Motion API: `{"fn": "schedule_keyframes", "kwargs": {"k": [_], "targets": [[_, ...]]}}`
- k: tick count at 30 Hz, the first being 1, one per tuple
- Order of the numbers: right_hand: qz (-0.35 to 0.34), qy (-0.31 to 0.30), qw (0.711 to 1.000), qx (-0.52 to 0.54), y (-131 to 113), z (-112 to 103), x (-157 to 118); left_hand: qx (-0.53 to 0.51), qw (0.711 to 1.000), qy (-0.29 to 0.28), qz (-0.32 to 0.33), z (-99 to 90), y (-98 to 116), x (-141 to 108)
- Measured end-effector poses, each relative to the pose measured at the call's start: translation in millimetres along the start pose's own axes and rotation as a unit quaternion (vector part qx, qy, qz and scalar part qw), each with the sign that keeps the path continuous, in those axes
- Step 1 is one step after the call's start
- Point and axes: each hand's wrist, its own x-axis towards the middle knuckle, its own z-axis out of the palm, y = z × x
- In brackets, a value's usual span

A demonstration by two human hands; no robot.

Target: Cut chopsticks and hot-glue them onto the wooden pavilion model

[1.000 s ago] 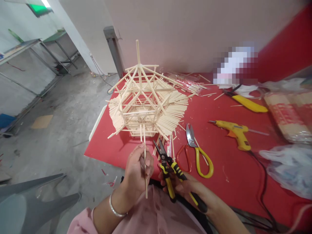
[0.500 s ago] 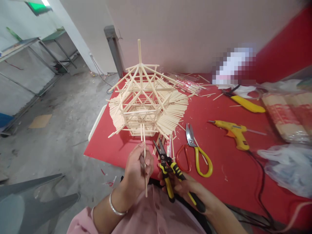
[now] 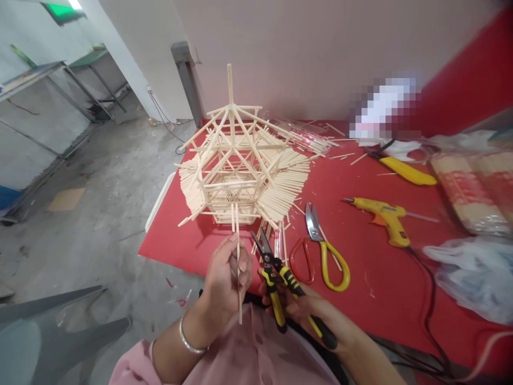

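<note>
scissors (image 3: 316,236) with one red and one yellow loop lie on the red bench (image 3: 372,315) just beside the cutters (image 3: 267,259); farther right are a yellow glue gun (image 3: 380,209) and a crumpled plastic bag (image 3: 475,278). a tiered, peaked model (image 3: 230,185) of thin, pale wooden sticks stands at the bench's left side. the left hand (image 3: 224,272) is closed around a slim stick (image 3: 240,305); the right hand (image 3: 301,306) grips the cutters, handles spread and blades parted. its fingers are partly hidden, and whether the stick touches the model is hard to tell.
</note>
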Motion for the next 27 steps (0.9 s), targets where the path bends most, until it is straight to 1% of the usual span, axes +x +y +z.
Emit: {"fn": "schedule_keyframes", "kwargs": {"k": [3, 7, 11, 16, 20, 27], "targets": [[0.002, 0.012, 1.000, 0.005, 4.4, -1.9, 2.2, -0.002, 1.000, 0.001, 0.003, 0.1, 0.4, -0.1], [-0.009, 0.007, 1.000, 0.018, 3.7, -0.5, 1.0, -0.001, 1.000, 0.000, 0.000, 0.8, 1.0, -0.9], [-0.007, 0.006, 1.000, 0.014, 1.2, 1.1, -0.2, -0.004, 1.000, 0.003, -0.011, 1.4, 2.3, -1.9], [-0.003, 0.001, 1.000, 0.015, 3.7, -0.5, 2.3, 0.009, 1.000, 0.005, -0.021, 1.7, 2.7, -1.9], [-0.003, 0.009, 1.000, 0.016, 5.9, -1.1, 3.1, 0.004, 1.000, 0.012, -0.014, 2.1, 2.3, -3.2], [-0.011, 0.012, 1.000, 0.020, 1.6, 5.0, -1.6, 0.004, 1.000, 0.020, -0.015, 2.8, 2.6, -4.1]]}}
